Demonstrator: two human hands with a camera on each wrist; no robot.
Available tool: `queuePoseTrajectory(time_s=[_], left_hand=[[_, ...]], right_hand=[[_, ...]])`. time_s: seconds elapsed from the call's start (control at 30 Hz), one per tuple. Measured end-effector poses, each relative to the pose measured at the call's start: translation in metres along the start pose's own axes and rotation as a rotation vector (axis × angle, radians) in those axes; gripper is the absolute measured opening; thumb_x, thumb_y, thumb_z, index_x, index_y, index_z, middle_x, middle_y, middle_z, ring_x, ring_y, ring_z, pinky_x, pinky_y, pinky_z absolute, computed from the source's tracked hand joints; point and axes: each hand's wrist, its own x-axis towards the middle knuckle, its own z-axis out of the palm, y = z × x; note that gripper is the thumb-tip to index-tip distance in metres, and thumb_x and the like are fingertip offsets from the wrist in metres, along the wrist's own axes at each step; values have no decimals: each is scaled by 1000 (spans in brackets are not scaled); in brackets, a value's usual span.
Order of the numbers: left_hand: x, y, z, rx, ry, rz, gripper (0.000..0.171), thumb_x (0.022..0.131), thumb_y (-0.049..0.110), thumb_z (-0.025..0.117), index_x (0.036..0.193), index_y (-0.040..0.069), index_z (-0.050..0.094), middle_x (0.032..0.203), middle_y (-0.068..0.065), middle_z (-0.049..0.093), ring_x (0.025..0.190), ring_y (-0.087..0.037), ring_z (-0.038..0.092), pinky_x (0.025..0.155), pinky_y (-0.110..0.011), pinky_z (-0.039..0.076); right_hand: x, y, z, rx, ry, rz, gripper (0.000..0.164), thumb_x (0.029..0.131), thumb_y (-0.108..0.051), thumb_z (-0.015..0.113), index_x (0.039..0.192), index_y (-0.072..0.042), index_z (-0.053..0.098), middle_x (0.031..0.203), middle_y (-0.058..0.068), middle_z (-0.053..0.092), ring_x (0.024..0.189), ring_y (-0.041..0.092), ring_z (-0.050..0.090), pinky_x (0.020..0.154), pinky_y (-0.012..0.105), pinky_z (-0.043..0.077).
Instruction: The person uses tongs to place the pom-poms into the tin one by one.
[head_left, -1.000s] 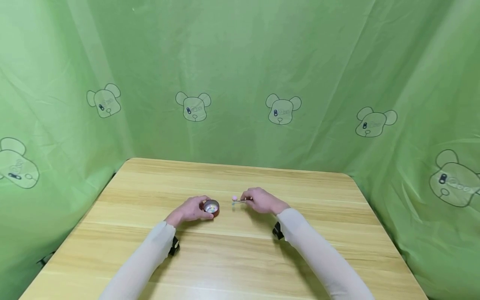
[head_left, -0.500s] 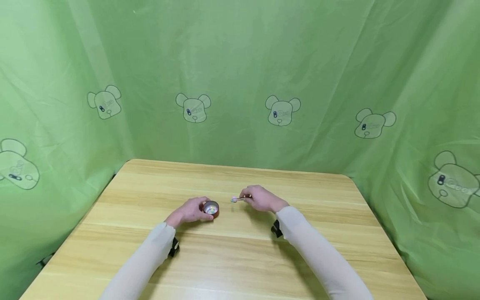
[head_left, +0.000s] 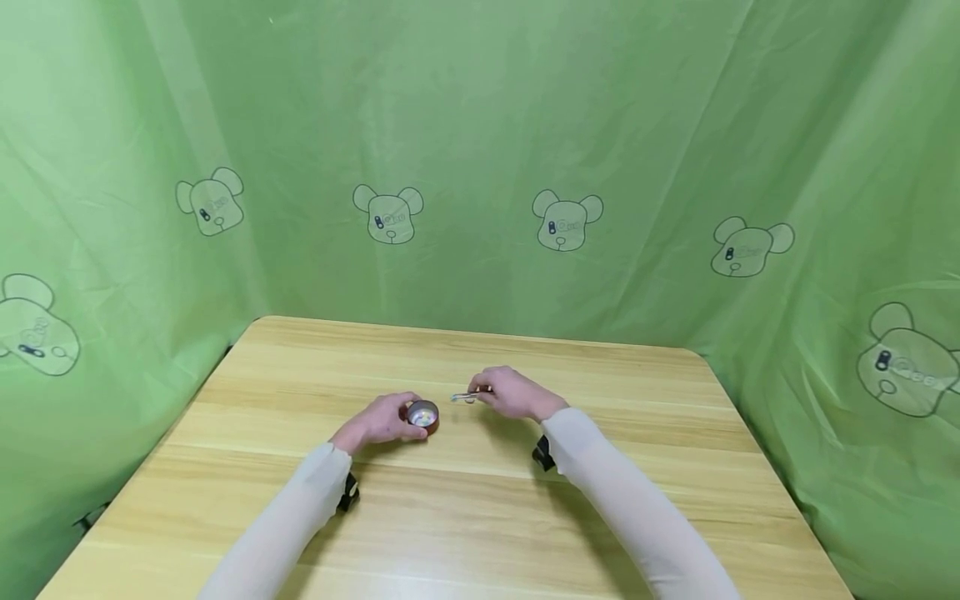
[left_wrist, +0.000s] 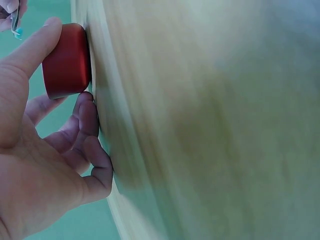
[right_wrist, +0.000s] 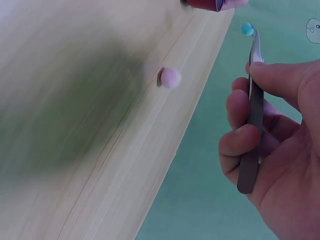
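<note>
On the tabletop, my left hand (head_left: 382,418) grips a small round red tin (left_wrist: 67,60) between thumb and fingers. The tin's open top faces up, and several small pastel-coloured pieces show inside it in the head view. My right hand (head_left: 517,394) pinches a pair of metal tweezers (right_wrist: 255,120), whose bent tips point toward the tin. A small blue ball (right_wrist: 247,29) is caught at the tweezers' tips, raised above the table. Below them a pale pink ball (right_wrist: 171,78) lies on the wood, partly covered by the tweezers in the head view.
The wooden table (head_left: 450,517) has rounded far corners. Green curtains (head_left: 480,125) printed with bear heads hang behind it and on both sides. A dark strap mount (head_left: 348,493) shows at the left wrist.
The right hand has shifted left with the tweezers and the blue ball, nearer the tin, passing over the pink ball. The left hand and tin have stayed in place.
</note>
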Motion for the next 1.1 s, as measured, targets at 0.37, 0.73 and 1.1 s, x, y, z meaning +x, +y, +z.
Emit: queuePoseTrajectory(time_s=[0.37, 0.73, 1.1], left_hand=[[0, 0, 0, -11, 9, -13, 45, 77, 26, 79, 116, 14, 59, 97, 0, 61, 86, -16, 55, 78, -37, 46], [0, 1, -1, 4, 7, -3, 49, 77, 28, 79, 119, 13, 59, 101, -2, 62, 90, -17, 56, 80, -37, 46], [0, 1, -2, 2, 1, 20, 50, 77, 29, 79, 119, 11, 58, 105, -4, 62, 93, -19, 57, 83, -39, 46]], right_hand=[[10, -12, 6, -13, -17, -7, 14, 93, -11, 58, 103, -11, 68, 92, -2, 61, 82, 10, 55, 76, 29, 47], [17, -19, 12, -7, -39, 6, 14, 93, -10, 59, 104, -11, 67, 94, -2, 61, 83, 9, 55, 76, 27, 47], [22, -23, 20, -4, -60, 0, 14, 93, -10, 58, 104, -11, 67, 93, -1, 61, 83, 12, 56, 77, 28, 47]])
